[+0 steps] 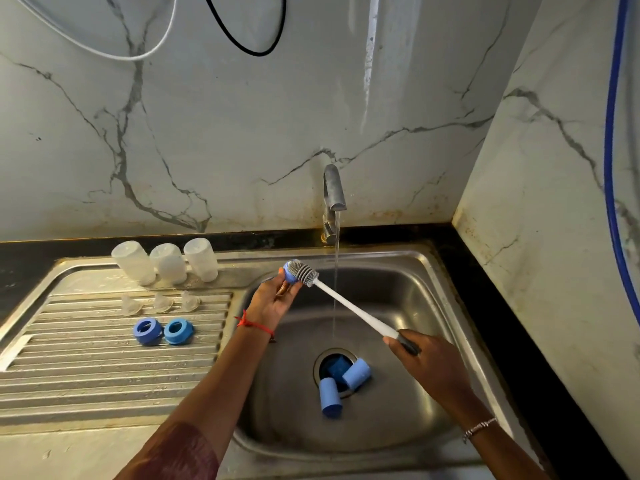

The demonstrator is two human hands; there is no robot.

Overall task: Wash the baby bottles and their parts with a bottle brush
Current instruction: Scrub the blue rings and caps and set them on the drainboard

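Note:
My left hand [272, 301] holds a blue collar ring [290, 273] up over the sink's left side. My right hand [427, 363] grips the dark end of a white-handled bottle brush [349, 306], whose grey bristle head [304, 271] presses against the ring. Three clear bottles [166, 263] stand upside down at the back of the drainboard. In front of them lie three clear nipples [161, 303] and two blue rings [162, 330]. Two blue caps [346, 384] lie in the sink by the drain.
The tap [334, 195] runs a thin stream into the steel sink [408, 296], falling just behind the brush handle. The ribbed drainboard [86, 368] lies to the left. Marble walls close the back and right; a blue hose [611, 161] hangs at right.

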